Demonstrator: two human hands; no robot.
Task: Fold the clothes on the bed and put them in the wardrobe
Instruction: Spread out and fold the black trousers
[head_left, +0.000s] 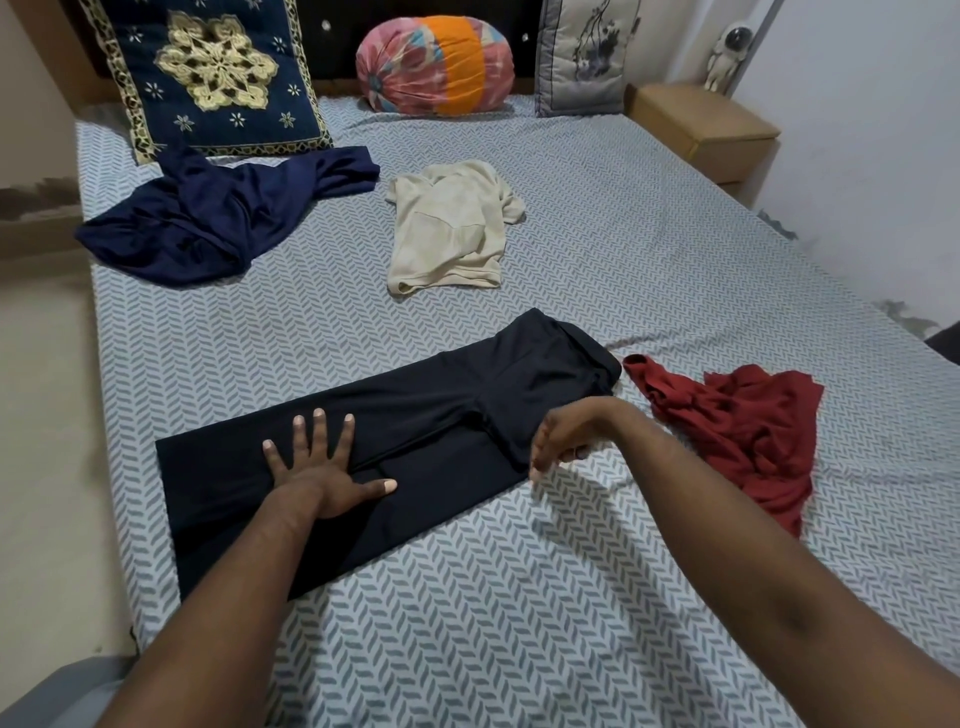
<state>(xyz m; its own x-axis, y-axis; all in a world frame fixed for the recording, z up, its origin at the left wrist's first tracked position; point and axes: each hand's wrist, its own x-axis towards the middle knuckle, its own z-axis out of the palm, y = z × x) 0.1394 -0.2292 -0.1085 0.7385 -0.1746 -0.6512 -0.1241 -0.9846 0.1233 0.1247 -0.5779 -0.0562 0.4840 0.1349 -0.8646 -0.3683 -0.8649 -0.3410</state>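
- The bed with a grey chevron-patterned sheet (623, 218) fills the scene.
- The long black trousers (441, 405) lie flat, near left.
- A crumpled navy garment (208, 218) is far left.
- A crumpled red garment (743, 426) lies right of the trousers.
- A beige T-shirt (447, 228) lies far centre.
- The left hand (317, 473) presses flat on the trousers, fingers spread.
- The right hand (561, 436) is blurred at the trousers' near edge; I cannot tell whether it grips.

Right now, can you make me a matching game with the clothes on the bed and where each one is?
Things: 1 black trousers; 2 red garment; 3 beige T-shirt; 4 navy garment.
Places: A below the blue pillow; B under the left hand; C middle of the bed; D crumpled far right.
Pairs: 1-B, 2-D, 3-C, 4-A.
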